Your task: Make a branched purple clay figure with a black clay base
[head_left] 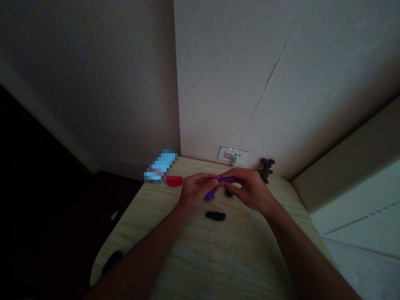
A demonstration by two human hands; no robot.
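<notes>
Above the wooden table, my left hand and my right hand meet, fingertips close together. Between them is soft-looking purple modelling clay; both hands pinch it. Another purple part hangs below the left fingers; whether the two parts join is hidden. A black lump lies under my right hand, partly covered. Closer to me a longer black piece rests on the table. To the left of my left hand is a flat red piece.
The pale wooden table has rounded corners and stands against the wall. A blurred-out bright screen is at its back left edge. A small brown figure stands at the back right, near a wall socket. A dark object lies front left.
</notes>
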